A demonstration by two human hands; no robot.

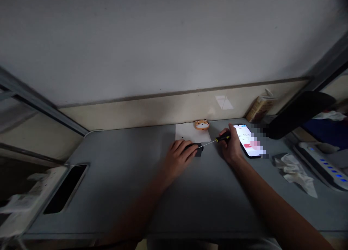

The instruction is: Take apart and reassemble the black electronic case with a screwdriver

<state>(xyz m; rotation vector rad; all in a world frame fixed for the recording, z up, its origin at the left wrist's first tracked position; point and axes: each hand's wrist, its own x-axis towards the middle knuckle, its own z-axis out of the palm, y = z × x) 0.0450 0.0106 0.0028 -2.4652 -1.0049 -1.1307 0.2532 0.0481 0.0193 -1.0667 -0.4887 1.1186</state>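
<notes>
Fingers of right hand (231, 148) clamped round screwdriver (221, 137), yellow-black handle.
Thin steel shaft points 8 o'clock at black block (199, 150); left hand (178, 158) fingers together, gripping it on matte grey desk (190, 195).

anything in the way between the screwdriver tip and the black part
Nothing visible. The screwdriver runs clear from the right hand to the black part; the left hand holds that part from the other side.

From my remote station, I see the left hand (179, 156) covering most of a small black object (199, 151), which I cannot identify; the screwdriver (220, 138) tip is too fine to place. Pixelation blurs the phone (244, 139) screen; the power strip (322, 162) leaves frame right.
</notes>
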